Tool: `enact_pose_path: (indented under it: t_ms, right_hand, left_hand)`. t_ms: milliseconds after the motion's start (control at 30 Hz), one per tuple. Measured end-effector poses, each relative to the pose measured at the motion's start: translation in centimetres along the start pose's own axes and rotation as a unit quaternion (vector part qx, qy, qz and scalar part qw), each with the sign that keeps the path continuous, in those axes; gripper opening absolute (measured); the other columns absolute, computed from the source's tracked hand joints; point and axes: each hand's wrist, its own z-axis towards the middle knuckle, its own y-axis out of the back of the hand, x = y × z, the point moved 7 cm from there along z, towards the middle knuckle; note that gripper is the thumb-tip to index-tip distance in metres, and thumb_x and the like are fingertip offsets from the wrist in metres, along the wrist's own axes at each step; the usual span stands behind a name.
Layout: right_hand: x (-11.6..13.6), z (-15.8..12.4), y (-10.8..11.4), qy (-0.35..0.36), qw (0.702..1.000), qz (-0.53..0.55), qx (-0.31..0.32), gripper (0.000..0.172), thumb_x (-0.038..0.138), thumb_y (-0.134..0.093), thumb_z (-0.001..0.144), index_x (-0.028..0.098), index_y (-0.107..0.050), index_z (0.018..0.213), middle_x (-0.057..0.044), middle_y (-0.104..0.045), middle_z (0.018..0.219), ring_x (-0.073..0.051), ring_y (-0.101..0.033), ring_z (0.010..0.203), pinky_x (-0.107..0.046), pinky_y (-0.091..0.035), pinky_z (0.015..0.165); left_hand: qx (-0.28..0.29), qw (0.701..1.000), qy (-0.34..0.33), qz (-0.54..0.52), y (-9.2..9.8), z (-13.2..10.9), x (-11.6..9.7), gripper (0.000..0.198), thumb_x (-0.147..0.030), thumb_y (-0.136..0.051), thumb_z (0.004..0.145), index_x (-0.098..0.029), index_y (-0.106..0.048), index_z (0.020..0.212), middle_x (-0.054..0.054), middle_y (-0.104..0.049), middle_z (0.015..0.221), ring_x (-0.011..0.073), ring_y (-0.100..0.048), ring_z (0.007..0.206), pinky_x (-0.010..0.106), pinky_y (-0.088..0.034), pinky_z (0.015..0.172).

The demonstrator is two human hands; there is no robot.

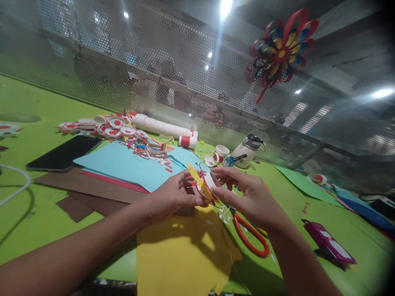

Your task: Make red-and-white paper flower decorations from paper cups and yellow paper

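Observation:
Both my hands meet over a green table [46,205] and hold one small paper craft piece [206,186], made of white and red rings with a yellow paper strip sticking up from it. My left hand [173,194] pinches it from the left, thumb beneath. My right hand [249,196] pinches it from the right, fingers curled over its top. Under the hands lies a yellow paper sheet [182,255]. Red-handled scissors [251,238] rest on the table just below my right wrist.
Light blue [129,164], red and brown paper sheets lie stacked to the left. Behind them sit several red-and-white paper discs [112,127], a white tube [163,126], a black phone [64,153], a glue bottle [248,150] and tape rolls. A purple object [330,242] lies at right. A paper flower [282,51] hangs on the mesh wall.

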Motion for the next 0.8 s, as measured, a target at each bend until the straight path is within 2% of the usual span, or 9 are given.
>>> enact_pose_path:
  t_ms: [100,367,600,800]
  right_hand:
    - [0.1,-0.1,0.0,0.019,0.999,-0.026,0.002,0.030,0.037,-0.066,0.081,0.022,-0.065,0.107,-0.004,-0.069,0.096,-0.016,-0.062,0.080,-0.031,-0.053,0.075]
    - [-0.1,-0.9,-0.2,0.044,0.997,-0.061,0.011,0.044,0.037,-0.066,0.080,0.024,-0.057,0.121,-0.006,-0.066,0.109,-0.020,-0.062,0.090,-0.035,-0.052,0.079]
    - [-0.2,-0.8,-0.6,0.045,0.997,-0.058,0.021,0.037,0.034,-0.066,0.082,0.024,-0.059,0.117,-0.004,-0.065,0.107,-0.018,-0.060,0.091,-0.033,-0.050,0.080]
    - [-0.2,-1.0,-0.9,0.040,0.998,-0.049,0.023,0.038,0.032,-0.066,0.082,0.024,-0.058,0.117,-0.003,-0.063,0.112,-0.018,-0.058,0.097,-0.034,-0.048,0.086]
  left_hand:
    - [0.015,1.000,-0.010,0.015,-0.3,0.0,-0.2,0.054,-0.014,-0.081,0.060,-0.017,-0.054,0.107,0.011,-0.065,0.102,0.0229,-0.063,0.092,0.039,-0.047,0.086]
    - [0.026,0.999,-0.028,0.033,-0.3,-0.1,-0.3,0.054,-0.015,-0.080,0.062,-0.019,-0.053,0.109,0.011,-0.065,0.108,0.0238,-0.062,0.098,0.035,-0.047,0.082]
    - [0.017,0.998,-0.014,0.063,-0.4,-0.1,-0.2,0.052,-0.017,-0.079,0.063,-0.019,-0.053,0.107,0.010,-0.065,0.105,0.0236,-0.061,0.098,0.036,-0.046,0.083]
    - [-0.002,0.999,-0.004,0.039,-0.4,-0.1,-0.1,0.051,-0.012,-0.079,0.059,-0.019,-0.052,0.101,0.009,-0.063,0.106,0.0196,-0.060,0.093,0.031,-0.046,0.079]
